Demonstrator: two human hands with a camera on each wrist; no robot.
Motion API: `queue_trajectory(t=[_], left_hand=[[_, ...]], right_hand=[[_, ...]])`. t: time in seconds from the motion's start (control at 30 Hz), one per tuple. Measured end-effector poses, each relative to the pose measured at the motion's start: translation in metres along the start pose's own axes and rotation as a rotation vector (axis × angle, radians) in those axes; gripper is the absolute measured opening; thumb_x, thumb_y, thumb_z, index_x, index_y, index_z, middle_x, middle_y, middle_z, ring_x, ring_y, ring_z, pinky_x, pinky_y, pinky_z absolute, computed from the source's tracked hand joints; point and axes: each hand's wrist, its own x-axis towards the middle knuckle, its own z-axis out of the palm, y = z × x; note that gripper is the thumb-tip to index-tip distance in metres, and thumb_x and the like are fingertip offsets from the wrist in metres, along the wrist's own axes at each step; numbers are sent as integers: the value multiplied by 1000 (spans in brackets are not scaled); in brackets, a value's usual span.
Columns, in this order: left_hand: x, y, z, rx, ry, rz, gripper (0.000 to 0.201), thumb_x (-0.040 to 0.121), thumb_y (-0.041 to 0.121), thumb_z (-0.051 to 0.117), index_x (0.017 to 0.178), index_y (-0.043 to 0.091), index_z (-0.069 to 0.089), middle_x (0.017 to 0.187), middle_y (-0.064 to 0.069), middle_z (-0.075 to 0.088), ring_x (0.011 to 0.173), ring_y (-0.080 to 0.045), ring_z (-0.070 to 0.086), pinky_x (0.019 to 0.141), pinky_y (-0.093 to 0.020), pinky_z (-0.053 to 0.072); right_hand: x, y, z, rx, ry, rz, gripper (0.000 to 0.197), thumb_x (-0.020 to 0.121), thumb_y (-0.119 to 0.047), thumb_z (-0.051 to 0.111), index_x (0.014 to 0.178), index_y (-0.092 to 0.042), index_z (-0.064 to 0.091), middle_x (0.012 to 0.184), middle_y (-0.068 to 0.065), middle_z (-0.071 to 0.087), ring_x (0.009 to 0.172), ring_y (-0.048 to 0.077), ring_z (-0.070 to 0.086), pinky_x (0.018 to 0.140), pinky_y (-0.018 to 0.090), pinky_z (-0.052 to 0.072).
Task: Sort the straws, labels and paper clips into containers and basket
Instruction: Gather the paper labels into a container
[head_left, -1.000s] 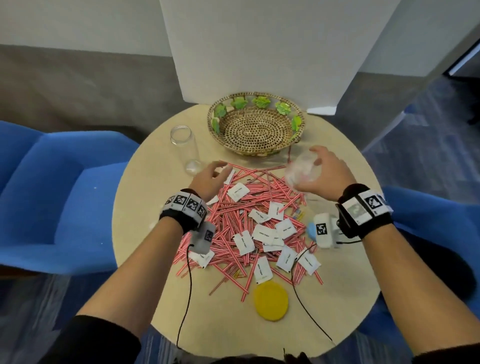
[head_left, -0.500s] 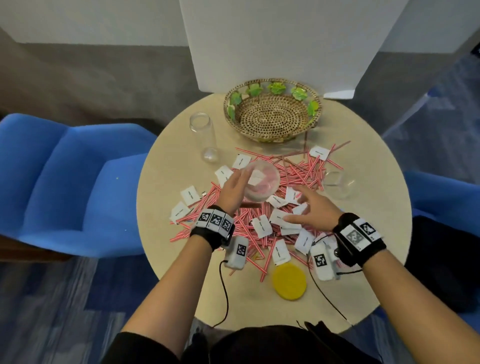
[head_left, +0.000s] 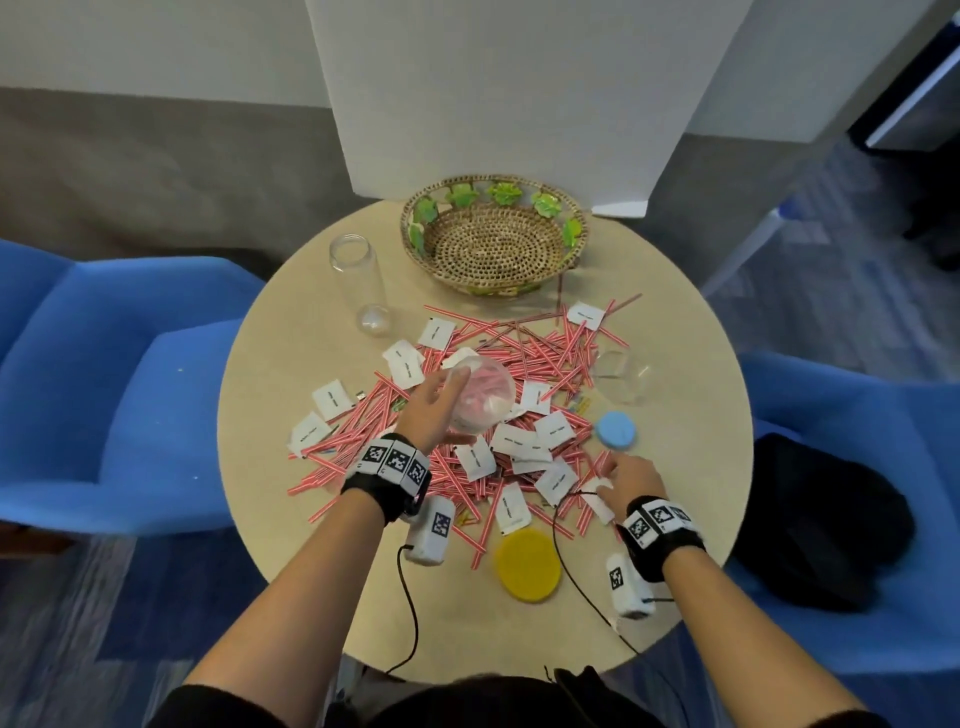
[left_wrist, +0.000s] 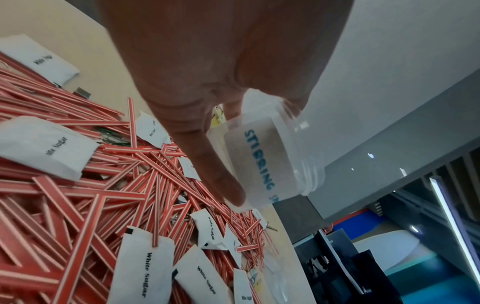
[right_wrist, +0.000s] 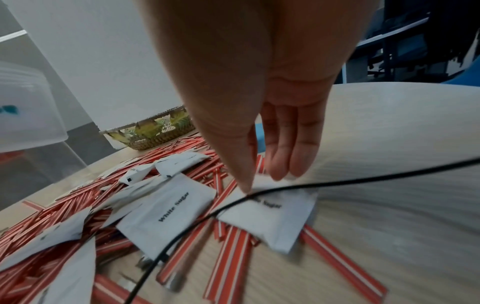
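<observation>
The left hand (head_left: 434, 410) holds a clear container (left_wrist: 262, 162) tipped on its side over the pile of straws (head_left: 524, 358) mid-desk (head_left: 291, 519), mouth toward the basket (head_left: 493, 234); thumb and fingers curl round it. The right hand (head_left: 631, 480) reaches down with nearly straight fingers (right_wrist: 291, 156), thumb and fingertips touching a white label (right_wrist: 270, 216) at the pile's near edge; whether it is pinched cannot be told. Two other clear containers stand on the desk, plus two lids, blue (head_left: 615, 428) and yellow (head_left: 527, 565).
</observation>
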Motion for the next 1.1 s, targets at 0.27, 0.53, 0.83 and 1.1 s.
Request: queue_trajectory(t=[0.27, 0.53, 0.83, 1.1], left_hand=[[-4, -2, -10, -34, 6, 18, 72, 82, 68, 62, 137, 22, 54, 138, -16, 54, 107, -36, 66, 64, -46, 62], [-6, -6, -10, 14, 20, 12, 67, 88, 64, 59, 139, 22, 51, 138, -14, 54, 105, -33, 66, 66, -47, 62], [-10, -3, -9, 39, -13, 27, 60, 91, 62, 56, 136, 23, 52, 134, -13, 56, 107, -35, 66, 67, -47, 63], [-10, -3, -10, 32, 15, 26, 65, 88, 66, 58, 136, 23, 53, 135, -12, 55, 102, -31, 67, 69, -52, 62]], right_hand=[[-12, -1, 5, -83, -91, -68, 56, 68, -35, 88, 110, -18, 55, 107, 2, 57, 101, 22, 59, 89, 32, 50], [-25, 2, 3, -66, -12, -126, 20, 93, -25, 60, 82, -23, 43, 84, 2, 62, 77, 26, 60, 65, 29, 41], [-31, 8, -27, 181, -131, -255, 44, 84, 11, 53, 72, -27, 71, 87, -5, 70, 85, 12, 64, 86, 31, 52], [-35, 17, -23, 157, -435, -98, 35, 79, -49, 77, 71, -15, 71, 66, -6, 63, 59, 10, 56, 55, 23, 49]])
